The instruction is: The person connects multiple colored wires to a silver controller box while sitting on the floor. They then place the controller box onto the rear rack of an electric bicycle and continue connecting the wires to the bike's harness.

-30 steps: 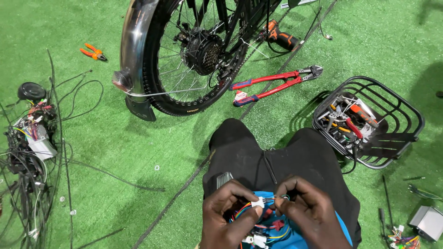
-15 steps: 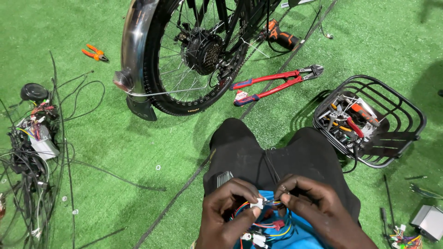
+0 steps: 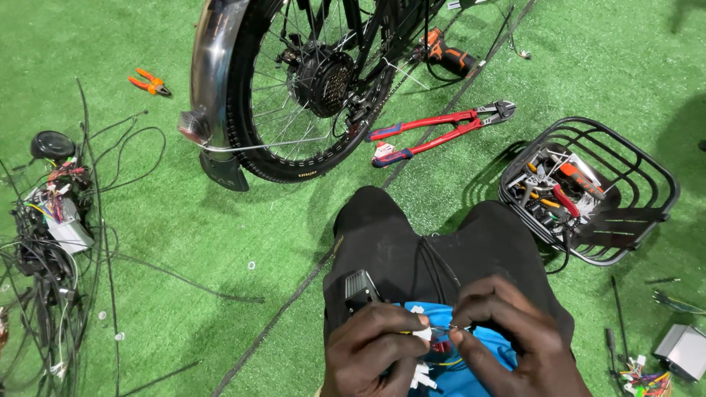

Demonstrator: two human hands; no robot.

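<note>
Down at the person's lap, the left hand (image 3: 375,349) and the right hand (image 3: 507,342) meet almost fingertip to fingertip. The left hand pinches a small white connector (image 3: 422,334); the right hand pinches the thin wire end (image 3: 446,328) running into it. Under both hands lies a tangle of coloured wires (image 3: 440,354) on blue cloth (image 3: 491,351), with more white plugs just below the left hand, close to the bottom edge of view. A small black box (image 3: 359,289) sits on the dark trouser leg just beyond the left hand.

Past the knees the green turf floor (image 3: 220,242) opens out, with free room ahead and to the left of the hands. A wire basket (image 3: 647,192) packed with tools stands ahead to the right of the right hand. Red-handled bolt cutters (image 3: 434,131) lie farther ahead, near the rear bicycle wheel (image 3: 294,88) and its mudguard (image 3: 209,66). Well off to the left of the left hand, a heap of loose black cables (image 3: 44,257) runs along the left edge. Orange pliers (image 3: 149,81) lie far ahead on the left, and an orange drill (image 3: 448,55) sits beyond the wheel.
</note>
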